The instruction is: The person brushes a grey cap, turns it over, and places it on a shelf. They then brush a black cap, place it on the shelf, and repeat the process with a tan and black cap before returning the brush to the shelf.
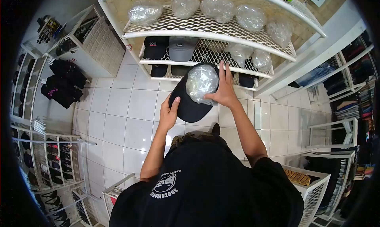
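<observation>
A black cap (194, 112) is held up in front of the body, its inside facing the camera. A ball of crumpled clear plastic (202, 83) sits in the cap's opening. My left hand (169, 113) is closed on the cap's left edge, thumb over the rim. On the right, my right hand (224, 87) touches the plastic ball with its thumb, while its fingers reach up along the cap's far right edge.
A white mesh rack (221, 37) stands ahead, with several plastic balls (217, 9) above and a grey cap (182, 48) lower down. Black clothes (63, 82) hang at left. Clothing racks (336, 175) stand at right.
</observation>
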Demonstrator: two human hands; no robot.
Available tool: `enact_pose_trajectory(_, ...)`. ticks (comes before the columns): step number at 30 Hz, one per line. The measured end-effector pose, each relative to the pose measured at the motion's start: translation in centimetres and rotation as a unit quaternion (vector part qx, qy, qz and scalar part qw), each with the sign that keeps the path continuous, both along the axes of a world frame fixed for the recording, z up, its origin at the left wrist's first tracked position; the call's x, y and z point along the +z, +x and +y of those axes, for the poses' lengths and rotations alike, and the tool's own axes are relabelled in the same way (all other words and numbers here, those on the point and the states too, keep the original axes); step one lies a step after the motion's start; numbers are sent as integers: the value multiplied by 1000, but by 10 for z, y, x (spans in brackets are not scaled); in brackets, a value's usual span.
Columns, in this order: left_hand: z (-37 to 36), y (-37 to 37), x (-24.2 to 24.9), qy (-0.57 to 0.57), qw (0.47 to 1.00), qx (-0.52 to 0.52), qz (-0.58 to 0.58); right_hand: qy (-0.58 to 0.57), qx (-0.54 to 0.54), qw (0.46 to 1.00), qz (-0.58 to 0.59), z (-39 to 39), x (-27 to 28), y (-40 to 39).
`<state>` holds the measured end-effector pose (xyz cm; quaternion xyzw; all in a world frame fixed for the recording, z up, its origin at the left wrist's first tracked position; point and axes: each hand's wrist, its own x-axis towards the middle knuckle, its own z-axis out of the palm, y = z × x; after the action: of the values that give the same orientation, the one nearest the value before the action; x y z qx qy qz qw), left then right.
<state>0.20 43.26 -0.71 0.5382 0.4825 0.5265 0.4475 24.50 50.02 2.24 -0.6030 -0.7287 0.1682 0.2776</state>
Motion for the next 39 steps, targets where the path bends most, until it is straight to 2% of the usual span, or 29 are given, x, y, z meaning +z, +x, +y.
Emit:
enact_pose_trajectory(1, 1, 1, 1, 3, 1000, 0, 0, 3, 0, 1000, 0, 4, -8, 1)
enact_pose_trajectory(3, -2, 3, 0, -19, 998, -9, -55, -38, 78, 989, 120, 4, -17, -1)
enact_pose_trajectory(5, -4, 2, -6, -34, 997, -17, -64, -40, 64, 993, 91, -4, -18, -11)
enact_pose_trajectory(7, -4, 4, -7, -48, 996, -31, -70, -32, -12, 999, 29, -6, -19, -21)
enact_pose_trajectory(8, -3, 8, -8, -34, 997, -33, -53, 23, -47, 999, 3, -8, -28, -28)
enact_pose_trajectory(13, 11, -3, -14, -6, 1000, -5, -20, 3, -103, 994, -22, -13, -21, -35)
enact_pose_trajectory(15, 14, -11, -12, -10, 1000, 9, -5, 194, -50, 974, -110, -22, -21, -16)
enact_pose_trajectory(16, 13, -12, -9, 1, 1000, 13, 5, 247, -66, 965, -62, -27, -11, -14)
enact_pose_trajectory(17, 13, -11, -8, 13, 1000, 16, 14, 248, -63, 965, -63, -32, -8, -19)
enact_pose_trajectory(18, 13, -8, -9, 11, 1000, 21, 12, 156, -9, 986, 59, -37, -8, -28)
enact_pose_trajectory(19, 11, -3, -11, 9, 1000, 21, 11, 58, 42, 981, 179, -41, -9, -38)
enact_pose_trajectory(20, 10, 2, -13, 4, 1000, 11, 2, 152, 43, 981, 110, -43, -16, -54)
enact_pose_trajectory(21, 10, 7, -14, 1, 1000, -2, -6, 166, 55, 983, 57, -43, -19, -59)
enact_pose_trajectory(23, 12, 15, -18, 8, 1000, 15, -13, -6, 92, 978, 186, -27, -53, -62)
enact_pose_trajectory(25, 16, 14, -13, 96, 981, 76, 154, -24, 111, 978, 173, -28, -42, -67)
enact_pose_trajectory(27, 9, 21, -10, 121, 975, 27, 183, -130, -7, 910, 394, -31, -37, -75)
enact_pose_trajectory(28, 9, 28, -10, 134, 969, 19, 208, -75, -17, 870, 486, -27, -32, -82)
enact_pose_trajectory(29, 10, 36, -12, 147, 961, 10, 233, -58, -77, 859, 503, -22, -33, -82)
enact_pose_trajectory(31, 21, 48, -17, 160, 951, -9, 265, -46, -74, 823, 561, -14, -43, -69)
enact_pose_trajectory(32, 25, 49, -17, 149, 957, -37, 247, -60, -88, 813, 573, -8, -56, -59)
enact_pose_trajectory(34, 40, 46, -22, 122, 967, -104, 196, -78, -94, 741, 661, 4, -74, -40)
enact_pose_trajectory(35, 48, 44, -33, 121, 968, -104, 195, -85, -89, 700, 703, 13, -83, -28)
enact_pose_trajectory(36, 55, 43, -45, 104, 976, -88, 170, -86, -89, 701, 702, 22, -87, -18)
enact_pose_trajectory(37, 63, 43, -62, 86, 983, -72, 145, -107, -110, 668, 729, 30, -91, -9)
enact_pose_trajectory(38, 77, 43, -93, -111, 991, -76, 10, -129, -131, 632, 753, 37, -97, -2)
enact_pose_trajectory(39, 91, 45, -95, -115, 991, -74, 10, -134, -132, 631, 752, 48, -103, 3)
